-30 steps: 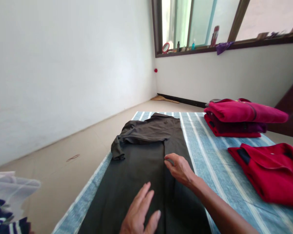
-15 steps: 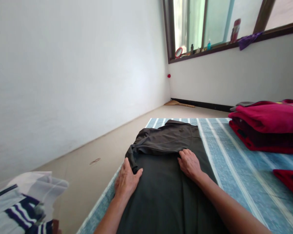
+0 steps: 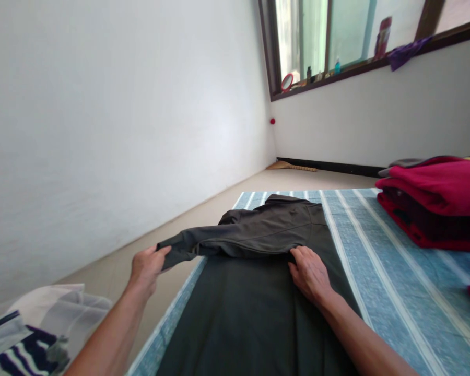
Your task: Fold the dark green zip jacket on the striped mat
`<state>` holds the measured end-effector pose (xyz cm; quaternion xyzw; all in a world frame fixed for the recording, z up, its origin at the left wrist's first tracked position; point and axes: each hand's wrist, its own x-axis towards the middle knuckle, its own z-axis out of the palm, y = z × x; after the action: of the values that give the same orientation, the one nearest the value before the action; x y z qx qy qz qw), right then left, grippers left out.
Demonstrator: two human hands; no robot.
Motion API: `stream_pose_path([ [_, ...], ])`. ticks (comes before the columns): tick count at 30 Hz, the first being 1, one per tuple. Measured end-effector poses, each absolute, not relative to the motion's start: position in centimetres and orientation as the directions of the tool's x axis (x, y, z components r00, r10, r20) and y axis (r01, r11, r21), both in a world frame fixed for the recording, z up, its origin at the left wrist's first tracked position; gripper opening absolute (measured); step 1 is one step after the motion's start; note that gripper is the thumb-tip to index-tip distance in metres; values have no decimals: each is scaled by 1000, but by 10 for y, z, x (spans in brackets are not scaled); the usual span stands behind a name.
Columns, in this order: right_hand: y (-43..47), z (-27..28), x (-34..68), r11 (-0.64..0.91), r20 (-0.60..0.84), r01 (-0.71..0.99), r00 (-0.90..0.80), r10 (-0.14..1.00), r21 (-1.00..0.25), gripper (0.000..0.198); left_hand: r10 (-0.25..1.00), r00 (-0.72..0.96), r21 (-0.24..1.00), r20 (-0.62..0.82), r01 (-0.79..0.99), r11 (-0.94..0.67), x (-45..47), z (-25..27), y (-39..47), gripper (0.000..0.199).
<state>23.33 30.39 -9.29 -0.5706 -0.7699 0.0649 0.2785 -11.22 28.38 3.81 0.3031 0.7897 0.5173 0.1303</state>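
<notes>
The dark shirt (image 3: 254, 308) lies on the striped sheet (image 3: 379, 261). The left hand (image 3: 145, 266) grips its sleeve (image 3: 215, 235) beyond the sheet's edge; the right hand (image 3: 310, 274) pinches the folded fabric. Even tension between both should smooth the creases.

No readable text, label, brand, number or sign anywhere in view.

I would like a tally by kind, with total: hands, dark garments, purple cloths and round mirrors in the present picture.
Hands (left hand, right hand): 2
Dark garment: 1
Purple cloth: 1
Round mirror: 1
Total: 5
</notes>
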Motion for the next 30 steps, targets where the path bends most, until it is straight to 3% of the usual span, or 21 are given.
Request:
stream_pose_path([
  [4, 304, -92, 233, 300, 352, 826, -133, 926, -477, 31, 651, -758, 970, -30, 136, 203, -125, 66, 300, 11],
  [9, 305, -90, 233, 301, 344, 828, -141, 928, -473, 31, 646, -757, 984, -93, 30, 177, -134, 82, 312, 12],
  [18, 307, -88, 232, 281, 337, 815, -112, 935, -507, 23, 654, -756, 992, -17, 71, 107, -118, 112, 340, 13],
  [25, 310, -87, 234, 218, 307, 800, -44, 951, -559, 49, 714, -699, 994, 34, 97, 48, -100, 139, 359, 9],
  [30, 310, -84, 232, 233, 307, 840, -84, 948, -490, 21, 742, -663, 985, 100, 170, 19, -95, 155, 362, 11],
])
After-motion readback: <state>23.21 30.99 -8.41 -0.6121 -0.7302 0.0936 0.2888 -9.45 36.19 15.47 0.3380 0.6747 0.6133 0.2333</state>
